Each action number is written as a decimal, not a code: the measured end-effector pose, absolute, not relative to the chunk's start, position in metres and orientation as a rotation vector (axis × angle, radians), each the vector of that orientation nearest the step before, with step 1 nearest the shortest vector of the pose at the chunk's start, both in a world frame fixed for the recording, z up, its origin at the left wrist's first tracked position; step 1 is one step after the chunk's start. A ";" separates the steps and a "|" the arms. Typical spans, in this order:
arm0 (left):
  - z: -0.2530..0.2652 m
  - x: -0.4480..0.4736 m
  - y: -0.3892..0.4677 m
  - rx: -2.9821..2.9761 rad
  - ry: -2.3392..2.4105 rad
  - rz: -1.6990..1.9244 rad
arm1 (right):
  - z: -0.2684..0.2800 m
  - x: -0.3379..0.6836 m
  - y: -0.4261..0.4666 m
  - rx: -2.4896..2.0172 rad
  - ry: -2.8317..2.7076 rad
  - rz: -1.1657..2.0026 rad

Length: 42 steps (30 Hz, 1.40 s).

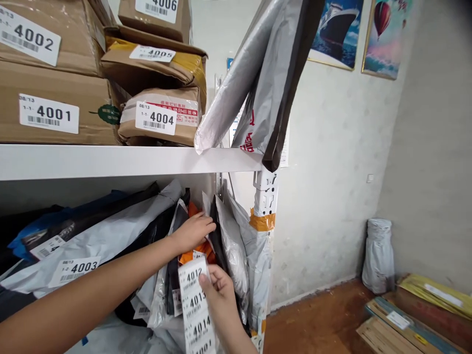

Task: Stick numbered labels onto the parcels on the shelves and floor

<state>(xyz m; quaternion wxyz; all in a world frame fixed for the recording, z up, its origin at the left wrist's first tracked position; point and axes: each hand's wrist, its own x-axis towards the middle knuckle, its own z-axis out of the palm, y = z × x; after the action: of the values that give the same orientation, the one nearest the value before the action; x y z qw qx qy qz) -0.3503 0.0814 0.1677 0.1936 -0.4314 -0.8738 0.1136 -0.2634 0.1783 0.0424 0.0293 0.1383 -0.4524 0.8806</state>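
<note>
head view | left hand point(193, 231) rested fingers spread on an orange parcel point(193, 210) among upright mailers on the lower shelf, right of centre | right hand point(219, 290) pinched a label strip point(195, 305) just below, near | boxes on upper shelf point(110, 161)

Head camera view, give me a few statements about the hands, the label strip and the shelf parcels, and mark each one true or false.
1. The right hand holds a label strip printed 4012, 4013, 4014. True.
2. The left hand rests on the upper shelf. False: it reaches among the mailer bags on the lower shelf, at an orange bag.
3. The box labelled 4001 sits on the upper shelf. True.
4. The bag labelled 4003 is a cardboard box. False: it is a grey plastic mailer bag.
</note>
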 end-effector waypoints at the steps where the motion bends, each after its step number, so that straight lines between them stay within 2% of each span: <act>1: 0.169 -0.353 0.081 -1.242 -2.448 0.330 | 0.047 -0.268 0.175 0.424 -1.380 2.687; 8: 0.139 -0.336 0.061 -1.161 -2.370 0.178 | 0.026 -0.304 0.189 0.294 -1.289 2.406; 11: 0.131 -0.327 0.054 -1.297 -2.325 0.079 | 0.027 -0.309 0.213 0.238 -1.200 2.490; 14: 0.139 -0.324 0.052 -1.592 -2.430 0.037 | 0.040 -0.302 0.229 0.437 -1.230 2.660; 19: 0.161 -0.334 0.059 -1.623 -2.813 -0.436 | 0.057 -0.289 0.218 0.516 -1.442 2.703; 24: 0.168 -0.333 0.065 -1.304 -3.007 -0.722 | 0.046 -0.296 0.193 0.332 -1.449 2.511; 27: 0.169 -0.331 0.067 -1.147 -3.055 -0.683 | 0.037 -0.302 0.189 0.275 -1.545 2.409; 34: 0.156 -0.338 0.077 -0.967 -3.038 -0.352 | 0.036 -0.298 0.187 0.123 -1.618 2.322; 42: 0.156 -0.303 0.073 -1.048 -2.882 -0.127 | 0.051 -0.285 0.173 0.188 -1.499 2.480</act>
<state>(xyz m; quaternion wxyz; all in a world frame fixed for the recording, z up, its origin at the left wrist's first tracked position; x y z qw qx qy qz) -0.3028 0.0728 0.1559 0.0362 -0.3411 -0.9384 -0.0413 -0.2848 0.1726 0.0510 0.1185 0.0642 -0.5124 0.8481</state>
